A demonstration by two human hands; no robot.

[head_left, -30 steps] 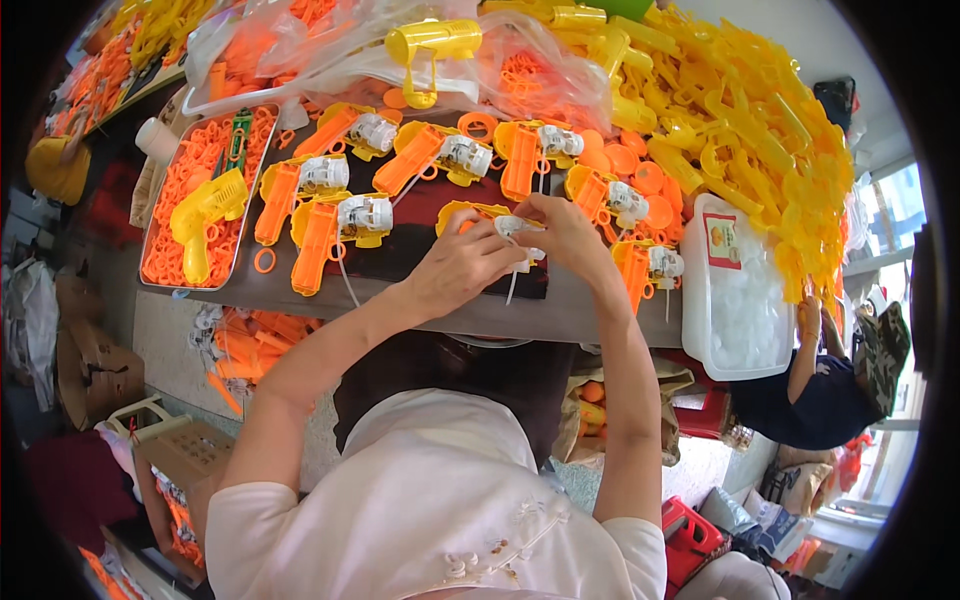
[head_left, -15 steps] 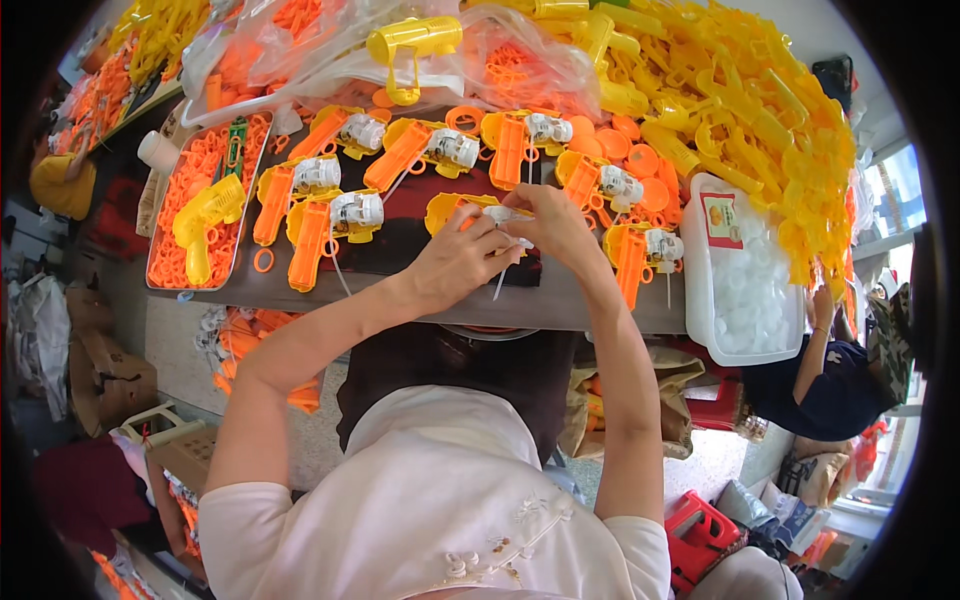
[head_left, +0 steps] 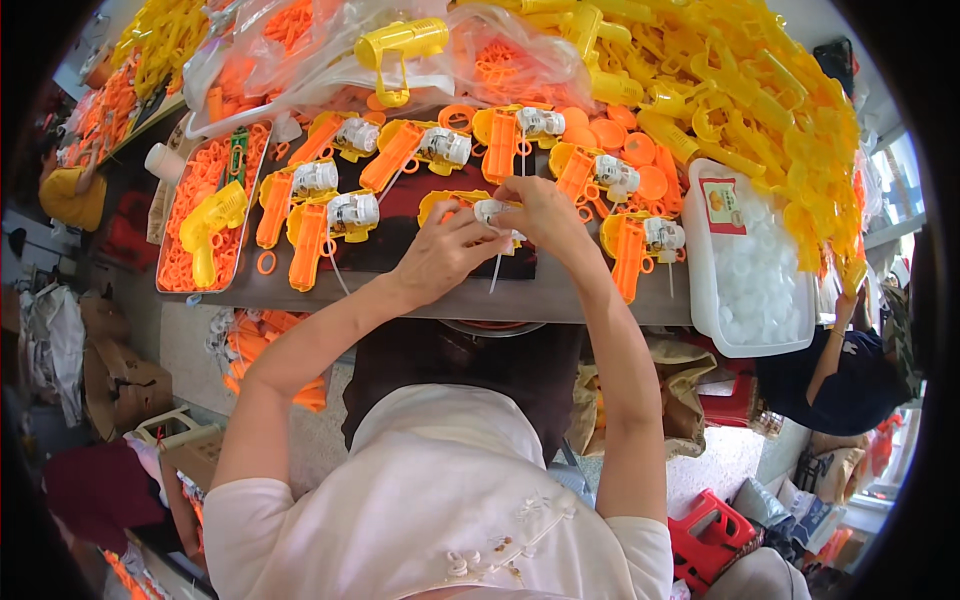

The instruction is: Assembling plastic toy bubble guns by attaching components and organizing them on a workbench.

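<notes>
One yellow shell (head_left: pixel 433 208), head view: being partly covered by left hand (head_left: pixel 440 252) over dark mat (head_left: pixel 518 266) | white unit (head_left: pixel 488 211): being pinched by right hand (head_left: pixel 543 212) | left grip: being hidden, not discernible | possible faults: unit being tipped by uneven finger pressure, pale strip (head_left: pixel 495 274) being snagged

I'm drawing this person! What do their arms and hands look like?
The left arm and right arm each have a short whitish sleeve ending above the elbow, then are bare. No watch or bracelet shows. The left hand and right hand wear no gloves.
</notes>
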